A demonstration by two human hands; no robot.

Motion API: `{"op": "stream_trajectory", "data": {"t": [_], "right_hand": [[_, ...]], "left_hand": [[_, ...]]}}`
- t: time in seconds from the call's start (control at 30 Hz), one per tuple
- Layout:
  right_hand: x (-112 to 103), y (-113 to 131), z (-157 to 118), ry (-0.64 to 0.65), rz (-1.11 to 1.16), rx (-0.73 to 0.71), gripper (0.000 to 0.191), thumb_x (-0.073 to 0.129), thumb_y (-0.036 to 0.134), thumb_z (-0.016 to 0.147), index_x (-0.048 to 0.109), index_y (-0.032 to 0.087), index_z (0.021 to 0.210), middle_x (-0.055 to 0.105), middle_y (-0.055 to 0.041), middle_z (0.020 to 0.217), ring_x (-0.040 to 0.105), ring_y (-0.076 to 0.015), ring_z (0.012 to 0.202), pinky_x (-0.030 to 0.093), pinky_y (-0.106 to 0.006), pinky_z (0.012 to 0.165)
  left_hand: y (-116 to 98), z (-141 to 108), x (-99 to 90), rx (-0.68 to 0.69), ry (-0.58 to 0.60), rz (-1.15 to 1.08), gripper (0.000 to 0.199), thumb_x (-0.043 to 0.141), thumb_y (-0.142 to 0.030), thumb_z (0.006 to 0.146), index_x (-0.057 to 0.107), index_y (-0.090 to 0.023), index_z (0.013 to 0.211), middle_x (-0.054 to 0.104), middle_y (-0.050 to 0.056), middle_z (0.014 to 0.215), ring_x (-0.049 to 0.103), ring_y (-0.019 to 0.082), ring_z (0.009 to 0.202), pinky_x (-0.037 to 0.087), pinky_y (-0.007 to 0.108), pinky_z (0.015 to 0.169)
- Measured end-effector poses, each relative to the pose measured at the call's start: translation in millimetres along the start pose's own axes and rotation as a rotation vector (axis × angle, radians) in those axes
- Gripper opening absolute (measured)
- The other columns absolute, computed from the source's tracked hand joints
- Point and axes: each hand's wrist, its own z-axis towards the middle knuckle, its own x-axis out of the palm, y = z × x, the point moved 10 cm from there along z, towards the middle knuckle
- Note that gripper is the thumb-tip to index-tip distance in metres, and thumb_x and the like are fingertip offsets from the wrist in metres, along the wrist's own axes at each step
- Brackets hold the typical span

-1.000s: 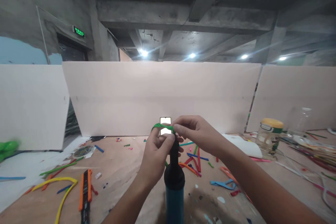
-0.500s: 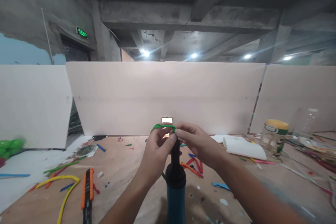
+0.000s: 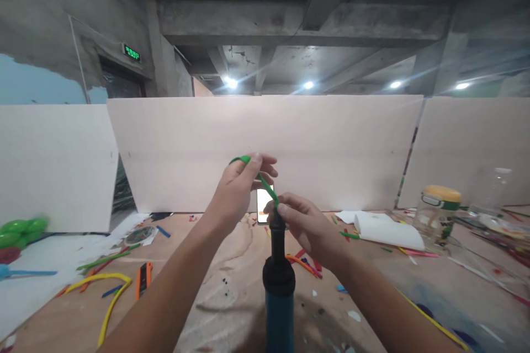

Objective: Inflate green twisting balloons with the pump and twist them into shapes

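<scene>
Above the tabletop (image 3: 236,273), our left hand (image 3: 237,187) pinched the green balloon (image 3: 269,188), and our right hand (image 3: 305,222) gripped its lower end at the tip of the upright pump (image 3: 279,309), nearer us than the phone (image 3: 261,205) by the far edge.

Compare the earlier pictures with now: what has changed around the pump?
The left hand has moved up and leftward, away from the pump, drawing the green balloon into a slanted line. Neither hand has let it go. The right hand stays at the pump's tip, and the pump remains upright.
</scene>
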Motion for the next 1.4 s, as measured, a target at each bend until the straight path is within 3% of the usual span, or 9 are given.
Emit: {"op": "stream_trajectory", "data": {"t": [0.17,0.37,0.57,0.77,0.97,1.2,1.4], "right_hand": [[24.4,-2.0,-4.1,0.093,0.267,0.006,0.019,0.052,0.034,0.087,0.058,0.017,0.079,0.059,-0.0029,0.073,0.056,-0.0143,0.064,0.041,-0.028,0.063],[25.9,-9.9,-2.9,-0.03,0.429,-0.063,0.016,0.044,0.029,0.089,0.055,0.019,0.085,0.051,0.0024,0.06,0.045,-0.0087,0.044,0.033,-0.023,0.045],[15.4,-12.2,-2.8,-0.149,0.341,-0.11,0.025,0.043,0.045,0.091,0.054,0.022,0.092,0.051,0.0051,0.059,0.043,-0.0062,0.038,0.031,-0.019,0.037],[10.7,-11.5,-4.8,-0.183,0.277,-0.173,0.02,0.049,0.038,0.09,0.052,0.02,0.082,0.055,0.005,0.062,0.049,-0.0059,0.037,0.033,-0.017,0.034],[10.5,-6.2,-7.7,-0.228,0.231,-0.214,0.018,0.047,0.033,0.091,0.053,0.019,0.083,0.054,0.0048,0.06,0.048,-0.0052,0.037,0.033,-0.017,0.035],[6.9,-5.6,-10.1,-0.279,0.193,-0.25,0.018,0.045,0.032,0.091,0.052,0.019,0.081,0.052,0.0048,0.058,0.048,-0.0068,0.04,0.034,-0.018,0.037],[8.7,0.6,-13.7,-0.34,0.105,-0.253,0.021,0.046,0.036,0.091,0.052,0.023,0.106,0.047,0.0071,0.06,0.039,-0.0048,0.038,0.03,-0.019,0.037]], "left_hand": [[-21.4,16.7,19.4,0.044,0.177,0.091,0.033,0.042,-0.041,0.091,0.064,-0.016,0.087,0.061,0.004,0.078,0.058,0.015,0.071,0.048,0.031,0.071],[-36.6,21.2,33.9,0.109,0.257,0.272,0.038,0.037,-0.043,0.092,0.064,-0.016,0.087,0.061,0.004,0.076,0.059,0.015,0.069,0.048,0.03,0.069],[-34.3,22.8,44.7,0.12,0.33,0.373,0.038,0.035,-0.04,0.093,0.064,-0.015,0.086,0.062,0.005,0.076,0.059,0.014,0.069,0.048,0.028,0.067],[-31.3,24.7,52.7,0.117,0.362,0.419,0.04,0.034,-0.041,0.093,0.064,-0.015,0.084,0.063,0.005,0.075,0.059,0.014,0.069,0.048,0.029,0.067],[-37.5,30.9,58.4,0.134,0.357,0.442,0.04,0.034,-0.041,0.093,0.063,-0.015,0.084,0.063,0.005,0.075,0.058,0.013,0.067,0.047,0.028,0.067],[-29.1,27.3,58.2,0.099,0.363,0.461,0.041,0.037,-0.046,0.091,0.062,-0.015,0.084,0.063,0.005,0.076,0.058,0.013,0.067,0.047,0.029,0.067],[-19.7,25.1,58.2,0.049,0.374,0.445,0.039,0.038,-0.046,0.091,0.062,-0.015,0.084,0.062,0.005,0.078,0.058,0.014,0.068,0.047,0.028,0.066]]}}
